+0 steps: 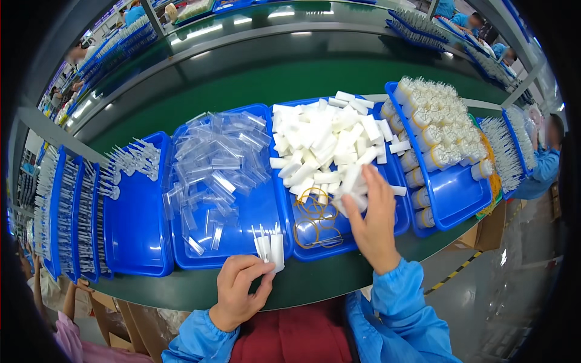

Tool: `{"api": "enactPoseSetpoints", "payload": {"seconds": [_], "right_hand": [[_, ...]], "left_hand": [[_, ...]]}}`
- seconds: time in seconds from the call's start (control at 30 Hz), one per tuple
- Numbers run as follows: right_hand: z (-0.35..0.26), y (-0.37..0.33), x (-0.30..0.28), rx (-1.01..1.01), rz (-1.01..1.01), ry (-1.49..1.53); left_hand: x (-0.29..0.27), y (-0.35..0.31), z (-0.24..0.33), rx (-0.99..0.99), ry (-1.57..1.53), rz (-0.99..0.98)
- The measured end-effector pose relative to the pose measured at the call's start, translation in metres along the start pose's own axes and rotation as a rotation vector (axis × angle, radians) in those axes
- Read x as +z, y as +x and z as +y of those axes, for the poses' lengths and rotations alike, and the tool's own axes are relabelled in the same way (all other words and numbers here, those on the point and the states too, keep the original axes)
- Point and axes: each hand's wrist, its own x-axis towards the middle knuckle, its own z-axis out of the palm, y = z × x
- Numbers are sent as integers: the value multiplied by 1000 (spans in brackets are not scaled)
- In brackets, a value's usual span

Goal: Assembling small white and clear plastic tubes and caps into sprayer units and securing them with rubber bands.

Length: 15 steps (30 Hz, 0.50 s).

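Note:
My left hand (242,289) is closed near the table's front edge, its thumb and fingertips pinching a small upright bundle. In the bundle are white foam pieces (277,250) and thin white sticks with pointed tips (262,241). To the right, my right hand (376,225) reaches into a blue tray (387,225) heaped with white foam blocks (315,136). Its thumb and fingers curve around white foam (356,184), slightly blurred; how many pieces are between them is hard to make out. Yellow-brown rubber bands (315,221) lie in the front of that tray.
Clear plastic sleeves (224,151) fill another blue tray (242,248). At left, a blue tray (136,242) holds white stemmed parts (136,158), beside stacked trays (63,218). Rows of capped bundles (439,124) stand at right. A green conveyor (254,72) runs behind; co-workers sit beyond.

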Motion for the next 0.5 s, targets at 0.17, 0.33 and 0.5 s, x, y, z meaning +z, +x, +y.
{"api": "enactPoseSetpoints", "payload": {"seconds": [0.17,0.33,0.5], "right_hand": [[1,-6,-25,98,72,185],[7,2,-62,-133,-94,-412],[20,3,-58,-111,-325,-643]], "left_hand": [[1,0,-2,18,30,-44],[0,2,-1,25,59,-75],[3,1,-2,26,58,-60]]}}
